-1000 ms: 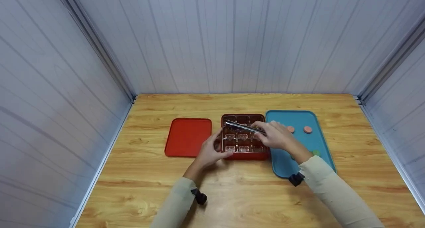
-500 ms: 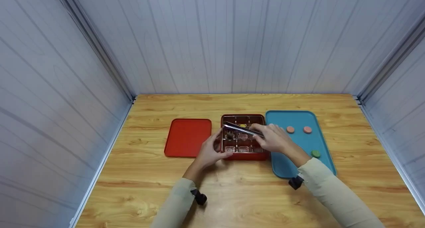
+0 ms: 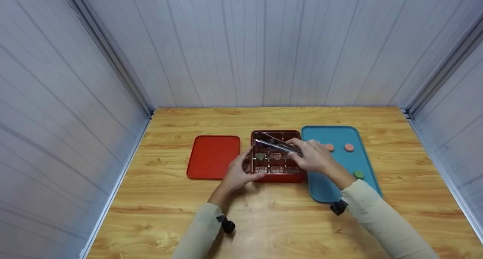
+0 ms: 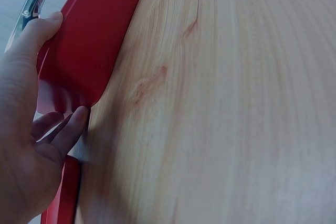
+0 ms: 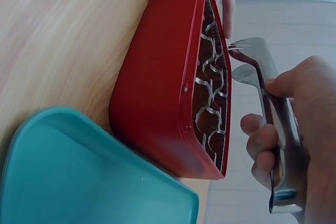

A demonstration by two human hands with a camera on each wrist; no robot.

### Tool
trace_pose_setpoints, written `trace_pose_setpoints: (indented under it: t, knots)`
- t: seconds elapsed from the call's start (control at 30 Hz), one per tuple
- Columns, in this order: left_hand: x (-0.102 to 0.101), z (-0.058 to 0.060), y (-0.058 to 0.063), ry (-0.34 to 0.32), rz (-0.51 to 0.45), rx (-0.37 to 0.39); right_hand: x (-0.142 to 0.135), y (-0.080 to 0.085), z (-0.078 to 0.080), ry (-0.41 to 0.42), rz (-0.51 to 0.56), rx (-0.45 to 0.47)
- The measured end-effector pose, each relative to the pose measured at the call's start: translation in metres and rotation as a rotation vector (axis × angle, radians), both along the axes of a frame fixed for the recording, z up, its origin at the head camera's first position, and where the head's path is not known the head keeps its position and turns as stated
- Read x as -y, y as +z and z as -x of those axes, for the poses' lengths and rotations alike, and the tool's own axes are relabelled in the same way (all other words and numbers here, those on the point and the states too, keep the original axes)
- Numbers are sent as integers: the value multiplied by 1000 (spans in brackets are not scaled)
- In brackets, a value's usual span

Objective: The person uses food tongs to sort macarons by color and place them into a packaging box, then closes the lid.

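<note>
A red box (image 3: 281, 178) with a clear insert divided into several compartments stands mid-table. My left hand (image 3: 238, 172) grips its near left corner, thumb on the front rim and fingers along the side. Over the box, my right hand (image 3: 313, 158) holds metal tongs (image 5: 286, 153), one tip forked and the other flat. The tongs' arms are spread, with nothing between the tips in the right wrist view. In the left compartment of the middle row lies a small green round piece (image 3: 260, 156), macaron-like. The tongs hide part of the back compartments.
Left of the box lies a flat red lid (image 3: 214, 157). A blue tray (image 3: 345, 134) stands against the box's right side, bearing a pink round piece (image 3: 349, 147), a second pink piece (image 3: 329, 148) and a green one (image 3: 358, 174). My right forearm covers part of it.
A second ago the left middle compartment showed bare; the green piece now lies there. The tongs' arms have spread wider over the back of the box. My left hand has stayed put.
</note>
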State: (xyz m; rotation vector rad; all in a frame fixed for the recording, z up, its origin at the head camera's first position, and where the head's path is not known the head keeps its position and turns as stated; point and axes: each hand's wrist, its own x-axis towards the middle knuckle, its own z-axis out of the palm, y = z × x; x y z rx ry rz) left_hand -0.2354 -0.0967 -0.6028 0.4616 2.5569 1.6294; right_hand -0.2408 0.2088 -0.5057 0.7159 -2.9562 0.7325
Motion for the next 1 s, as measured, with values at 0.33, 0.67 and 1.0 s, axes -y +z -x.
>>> trace_pose_setpoints:
  t: [0.33, 0.67, 1.0]
  knots:
    - [0, 0, 0, 2, -6, 17, -17, 4, -2, -73, -29, 20]
    - [0, -1, 0, 2, 1, 22, -43, 9, -7, -86, 4, 28]
    - [0, 0, -2, -4, 4, 11, -75, 14, -17, -152, -36, 15]
